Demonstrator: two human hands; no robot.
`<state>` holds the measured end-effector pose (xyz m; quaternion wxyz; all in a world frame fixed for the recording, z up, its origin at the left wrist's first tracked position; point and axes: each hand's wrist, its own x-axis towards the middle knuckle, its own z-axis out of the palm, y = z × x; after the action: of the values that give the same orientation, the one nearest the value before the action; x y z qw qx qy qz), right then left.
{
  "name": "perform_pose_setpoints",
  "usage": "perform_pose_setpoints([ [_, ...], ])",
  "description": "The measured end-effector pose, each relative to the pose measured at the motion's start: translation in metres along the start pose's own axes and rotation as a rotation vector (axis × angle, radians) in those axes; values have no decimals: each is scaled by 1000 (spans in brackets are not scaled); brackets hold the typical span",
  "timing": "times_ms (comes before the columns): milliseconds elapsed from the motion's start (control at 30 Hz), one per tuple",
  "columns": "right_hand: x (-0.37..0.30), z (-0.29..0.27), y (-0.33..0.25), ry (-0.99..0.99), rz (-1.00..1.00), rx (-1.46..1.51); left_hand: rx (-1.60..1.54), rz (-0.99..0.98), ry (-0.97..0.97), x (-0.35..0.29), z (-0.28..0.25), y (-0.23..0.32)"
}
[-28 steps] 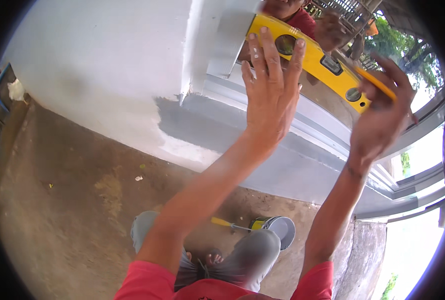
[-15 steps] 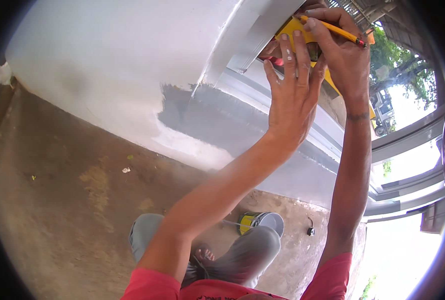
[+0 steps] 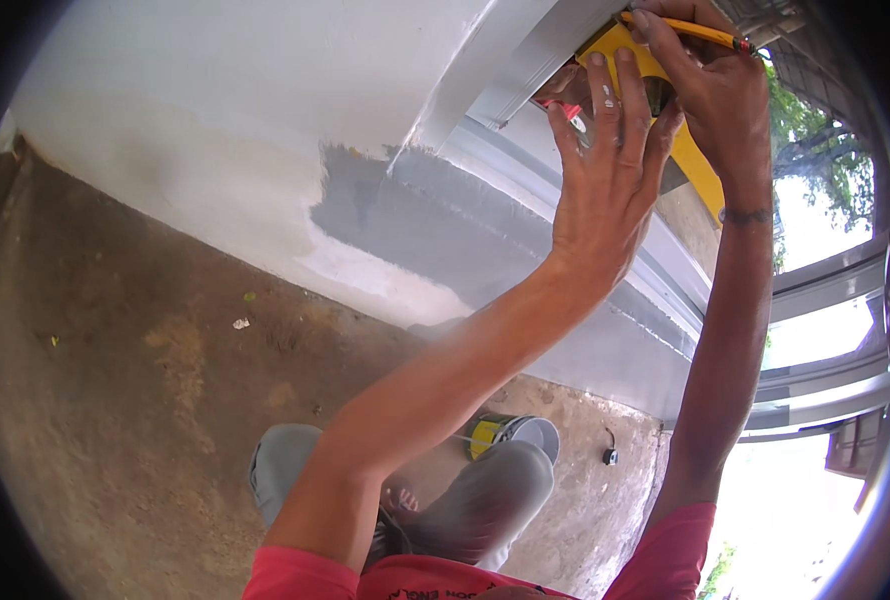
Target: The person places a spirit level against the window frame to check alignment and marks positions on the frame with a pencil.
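A yellow spirit level [image 3: 700, 178] slants along the grey window frame [image 3: 540, 65] at the upper right. My left hand [image 3: 610, 170] presses on it, fingers stretched over its face and thumb beside its dark vial window, holding it against the frame. My right hand [image 3: 720, 90], closed around a yellow pencil [image 3: 700, 32], is at the level's upper end. The pencil's dark tip points left, close to the level's top edge. Whether the tip touches the frame I cannot tell. My right hand partly covers the level.
Below the frame, a white wall [image 3: 195, 130] carries a patch of grey paint [image 3: 395, 215]. A paint bucket [image 3: 510, 435] stands on the brown floor [image 3: 145, 420] beside my knee, with a small dark object [image 3: 610, 457] to its right. Window bars [image 3: 825, 345] curve along the right.
The whole view has shifted slightly; both hands and the level appear farther right. My hands keep their hold on the level and the pencil, and the pencil lies a little flatter.
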<state>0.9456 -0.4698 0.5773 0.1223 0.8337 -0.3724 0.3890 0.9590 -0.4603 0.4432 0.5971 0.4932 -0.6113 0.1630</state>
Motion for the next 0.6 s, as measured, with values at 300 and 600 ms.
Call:
perform_pose_setpoints([
  [300,-1,5,-1,12,97,-113,52,-16,-15,1,-3,3],
  [600,-3,2,8,41,51,61,68,-13,-47,2,-6,5],
])
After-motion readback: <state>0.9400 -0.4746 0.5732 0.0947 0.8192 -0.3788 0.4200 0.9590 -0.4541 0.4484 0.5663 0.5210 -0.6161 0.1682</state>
